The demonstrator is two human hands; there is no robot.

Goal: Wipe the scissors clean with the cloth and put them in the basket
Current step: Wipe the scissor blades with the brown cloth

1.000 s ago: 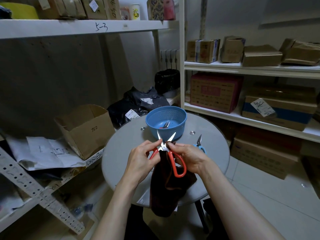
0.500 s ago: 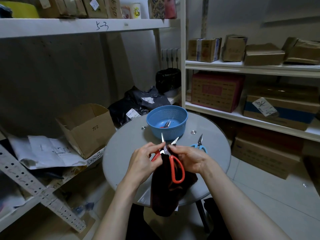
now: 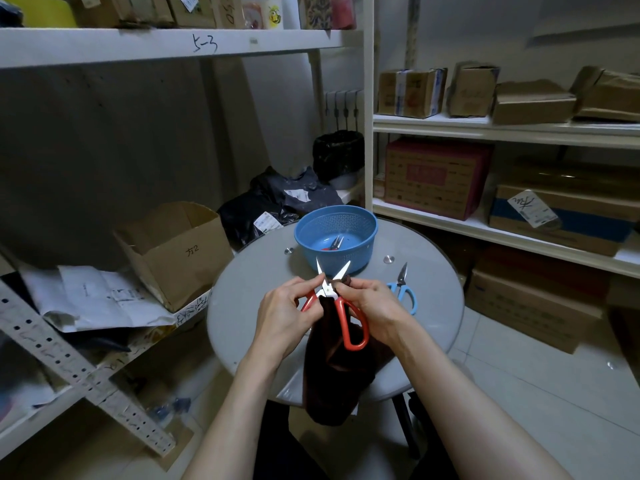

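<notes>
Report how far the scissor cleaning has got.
Done: one pair of scissors lies in the blue perforated plastic basket. In hand: the left hand holds the open red-handled scissors while the right hand pinches the dark brown cloth against one blade near the pivot. Left: drop this pair in the basket, then wipe the blue-handled scissors lying on the round grey table.

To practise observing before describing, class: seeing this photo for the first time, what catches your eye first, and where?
At the centre, a left hand and right hand hold red-handled steel scissors, blades spread open, above the round grey table, the right hand pinching a dark brown cloth against them. Behind stands a blue perforated plastic basket with another pair of scissors inside; small blue-handled scissors lie on the table to the right.
</notes>
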